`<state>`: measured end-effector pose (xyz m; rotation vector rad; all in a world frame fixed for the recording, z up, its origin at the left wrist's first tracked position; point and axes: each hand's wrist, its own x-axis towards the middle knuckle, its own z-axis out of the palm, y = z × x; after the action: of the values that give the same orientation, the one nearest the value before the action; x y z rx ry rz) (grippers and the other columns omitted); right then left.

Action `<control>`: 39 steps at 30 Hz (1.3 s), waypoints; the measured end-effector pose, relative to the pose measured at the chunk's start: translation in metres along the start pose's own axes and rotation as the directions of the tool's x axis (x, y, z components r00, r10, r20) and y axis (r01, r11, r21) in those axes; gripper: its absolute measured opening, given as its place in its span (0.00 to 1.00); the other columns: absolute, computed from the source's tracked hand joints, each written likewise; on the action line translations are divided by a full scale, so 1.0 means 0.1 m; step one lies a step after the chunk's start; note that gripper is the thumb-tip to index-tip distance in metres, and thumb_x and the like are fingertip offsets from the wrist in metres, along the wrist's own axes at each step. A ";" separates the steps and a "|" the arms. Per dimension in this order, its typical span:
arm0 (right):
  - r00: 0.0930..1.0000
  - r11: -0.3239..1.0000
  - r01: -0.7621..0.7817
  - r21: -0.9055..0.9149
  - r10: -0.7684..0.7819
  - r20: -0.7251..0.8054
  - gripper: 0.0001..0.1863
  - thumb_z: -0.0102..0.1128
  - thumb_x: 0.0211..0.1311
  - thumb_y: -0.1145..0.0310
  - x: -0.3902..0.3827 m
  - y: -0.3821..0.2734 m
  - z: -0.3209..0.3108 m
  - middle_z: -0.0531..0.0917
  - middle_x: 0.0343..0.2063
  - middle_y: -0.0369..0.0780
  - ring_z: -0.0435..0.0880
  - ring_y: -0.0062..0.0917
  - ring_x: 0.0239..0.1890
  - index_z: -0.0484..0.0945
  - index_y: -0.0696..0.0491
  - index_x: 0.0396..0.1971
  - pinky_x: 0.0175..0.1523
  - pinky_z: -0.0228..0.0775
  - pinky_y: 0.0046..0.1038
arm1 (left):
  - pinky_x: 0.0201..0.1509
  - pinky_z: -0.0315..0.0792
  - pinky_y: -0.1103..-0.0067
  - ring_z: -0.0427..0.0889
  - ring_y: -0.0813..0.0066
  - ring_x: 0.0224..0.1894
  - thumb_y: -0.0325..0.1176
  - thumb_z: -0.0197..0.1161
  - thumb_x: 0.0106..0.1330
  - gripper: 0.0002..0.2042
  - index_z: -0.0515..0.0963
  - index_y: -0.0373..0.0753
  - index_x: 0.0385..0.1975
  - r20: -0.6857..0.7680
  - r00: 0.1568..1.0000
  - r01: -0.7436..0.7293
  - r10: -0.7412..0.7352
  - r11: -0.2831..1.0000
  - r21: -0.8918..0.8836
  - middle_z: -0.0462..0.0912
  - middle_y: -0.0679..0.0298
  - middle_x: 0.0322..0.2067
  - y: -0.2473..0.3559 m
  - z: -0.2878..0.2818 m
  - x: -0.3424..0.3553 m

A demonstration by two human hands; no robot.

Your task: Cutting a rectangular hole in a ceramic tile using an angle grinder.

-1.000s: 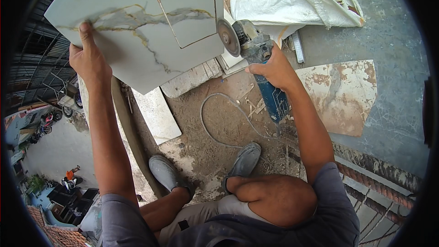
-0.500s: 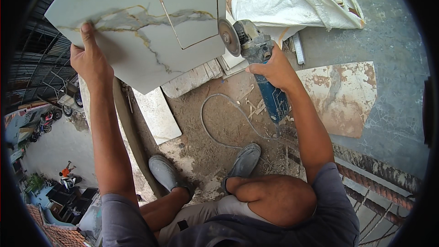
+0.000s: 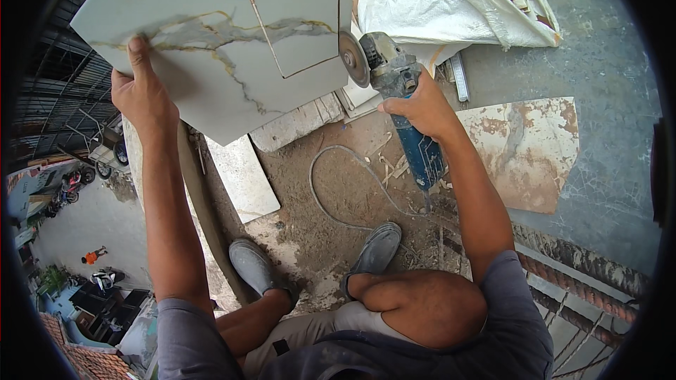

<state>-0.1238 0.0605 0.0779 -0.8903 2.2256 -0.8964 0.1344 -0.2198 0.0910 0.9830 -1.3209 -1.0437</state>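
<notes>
A large white marble-patterned tile (image 3: 190,84) with grey and gold veins is tilted up at the upper left. My left hand (image 3: 146,95) grips its left edge, thumb on the face, the other fingers hidden behind. A four-sided outline of brown-edged grooves runs across the tile's upper right. My right hand (image 3: 422,109) is closed round a blue angle grinder (image 3: 415,144), held with its head up. The grinder's round disc (image 3: 354,60) stands right at the tile's right edge; whether it touches cannot be made out.
A grey cord (image 3: 315,176) loops over the dirty ground near my grey shoes (image 3: 377,246). A white tile strip (image 3: 243,179) and a stained tile piece (image 3: 524,151) lie about. White sacking (image 3: 422,3) is at the back, rusty bars (image 3: 574,285) at right. A person in orange (image 3: 94,256) is far below left.
The tile and my left hand have shifted slightly to the right. The grinder has barely moved. Far below, the person in orange has moved left.
</notes>
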 end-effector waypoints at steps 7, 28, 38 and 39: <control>1.000 1.000 -0.010 0.002 0.010 -0.006 0.39 0.75 0.39 0.65 -0.01 -0.04 0.00 0.80 0.43 0.44 0.79 0.29 0.43 0.69 0.61 0.53 0.52 0.70 0.28 | 0.36 0.74 0.82 0.78 0.79 0.34 0.50 0.65 0.64 0.23 0.73 0.31 0.39 0.006 1.000 -0.020 0.020 1.000 -0.005 0.80 0.61 0.35 0.05 0.00 -0.03; 0.999 0.999 -0.035 0.010 0.035 0.024 0.46 0.76 0.36 0.61 0.01 -0.08 -0.02 0.78 0.49 0.51 0.78 0.36 0.51 0.64 0.65 0.57 0.59 0.65 0.29 | 0.32 0.72 0.82 0.76 0.81 0.29 0.49 0.64 0.65 0.22 0.72 0.32 0.35 -0.019 1.000 -0.017 0.017 1.000 0.012 0.78 0.63 0.30 0.05 0.01 -0.07; 1.000 1.000 -0.011 0.007 0.010 0.016 0.41 0.75 0.39 0.65 0.04 -0.05 0.00 0.79 0.44 0.45 0.77 0.29 0.44 0.66 0.63 0.55 0.53 0.69 0.27 | 0.31 0.72 0.83 0.76 0.82 0.29 0.49 0.64 0.65 0.22 0.73 0.32 0.36 -0.014 0.999 -0.046 0.046 0.999 -0.016 0.78 0.64 0.30 0.07 0.02 -0.08; 1.000 1.000 -0.010 0.006 0.010 0.016 0.41 0.75 0.39 0.65 0.04 -0.03 0.00 0.79 0.44 0.45 0.77 0.29 0.44 0.66 0.63 0.55 0.53 0.69 0.27 | 0.31 0.71 0.83 0.75 0.82 0.28 0.49 0.64 0.65 0.22 0.72 0.32 0.35 -0.014 0.999 -0.036 0.036 0.999 0.009 0.78 0.64 0.29 0.06 0.01 -0.08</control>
<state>-0.1257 0.0556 0.0795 -0.8796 2.2112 -0.8882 0.1336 -0.2109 0.0945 0.9685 -1.3278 -1.0028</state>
